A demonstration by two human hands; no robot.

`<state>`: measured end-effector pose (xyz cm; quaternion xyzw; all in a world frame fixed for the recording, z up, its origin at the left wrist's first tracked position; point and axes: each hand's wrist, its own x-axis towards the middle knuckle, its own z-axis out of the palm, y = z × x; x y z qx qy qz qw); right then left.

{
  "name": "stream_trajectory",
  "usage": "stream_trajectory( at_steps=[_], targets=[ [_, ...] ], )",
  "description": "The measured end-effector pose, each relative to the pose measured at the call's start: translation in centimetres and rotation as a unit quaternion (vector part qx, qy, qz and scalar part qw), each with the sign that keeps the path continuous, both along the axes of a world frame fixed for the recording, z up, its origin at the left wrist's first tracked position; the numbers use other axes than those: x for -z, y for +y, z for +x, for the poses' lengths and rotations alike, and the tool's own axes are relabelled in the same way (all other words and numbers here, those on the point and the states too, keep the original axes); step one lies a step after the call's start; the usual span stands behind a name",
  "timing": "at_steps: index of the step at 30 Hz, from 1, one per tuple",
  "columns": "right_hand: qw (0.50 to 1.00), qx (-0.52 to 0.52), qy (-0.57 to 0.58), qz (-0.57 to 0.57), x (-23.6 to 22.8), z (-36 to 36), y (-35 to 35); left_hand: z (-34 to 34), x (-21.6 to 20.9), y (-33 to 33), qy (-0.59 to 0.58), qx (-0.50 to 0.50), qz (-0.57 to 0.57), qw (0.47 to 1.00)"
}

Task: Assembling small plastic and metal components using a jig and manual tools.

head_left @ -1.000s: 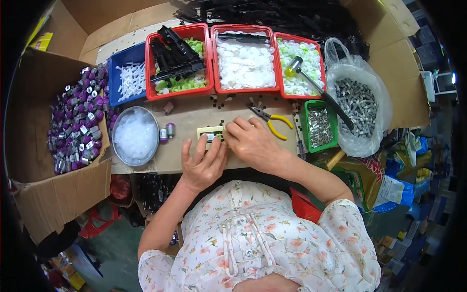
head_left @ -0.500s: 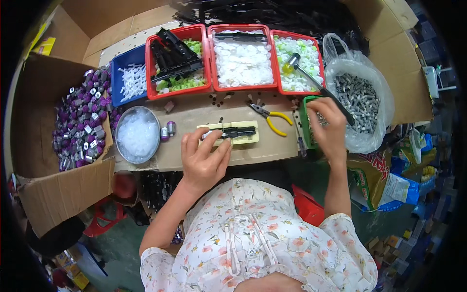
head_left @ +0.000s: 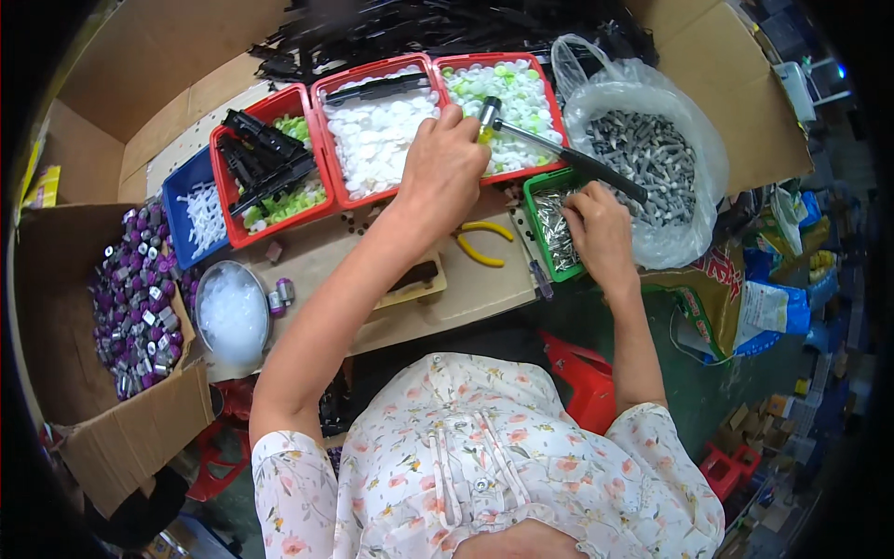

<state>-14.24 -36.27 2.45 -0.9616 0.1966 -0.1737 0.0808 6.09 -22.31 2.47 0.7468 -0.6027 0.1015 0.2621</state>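
Observation:
My left hand (head_left: 445, 163) is over the red bins, between the white discs (head_left: 377, 135) and the mixed pale-green and white caps (head_left: 521, 93). Its fingers curl down beside the head of a hammer (head_left: 568, 154) with a dark handle; the fingertips are hidden. At the green tray (head_left: 533, 219) of thin metal pins (head_left: 559, 238), my right hand (head_left: 601, 233) bends over the right rim, thumb and fingers drawn together. Whatever either hand pinches does not show. Behind my left forearm, a cream block (head_left: 424, 291) with a dark piece on it is partly covered.
Yellow-handled pliers (head_left: 482, 244) and a screwdriver (head_left: 540, 278) lie on the cardboard. Leftward stand a metal bowl (head_left: 231, 312), a blue bin (head_left: 200, 219) and a carton (head_left: 121, 447) of purple-and-silver parts. A plastic bag (head_left: 689, 247) of grey metal parts sits at the right.
My left hand has left the cream block and reached up and right to the bins. The right hand has moved lower at the green tray. The whole view has shifted and turned.

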Motion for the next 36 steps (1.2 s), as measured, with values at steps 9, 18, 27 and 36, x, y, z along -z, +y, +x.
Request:
stream_trajectory(
  at_steps=[9,18,27,36],
  targets=[
    [1.0,0.014,-0.004,0.013,0.2,0.1,-0.4,0.4,-1.9,-2.6,-0.095,0.001,0.117,0.989],
    [0.984,0.017,-0.111,0.135,-1.6,-0.2,0.6,0.9,-1.2,0.0,0.115,-0.003,-0.024,0.993],
    [0.927,-0.132,-0.275,0.218,-2.5,4.3,6.7,-3.8,-2.0,5.1,0.68,-0.038,-0.083,0.727],
    [0.927,-0.178,-0.26,0.205,-2.2,4.6,8.3,-4.1,-1.6,7.1,0.707,-0.062,-0.124,0.693]
  ],
)
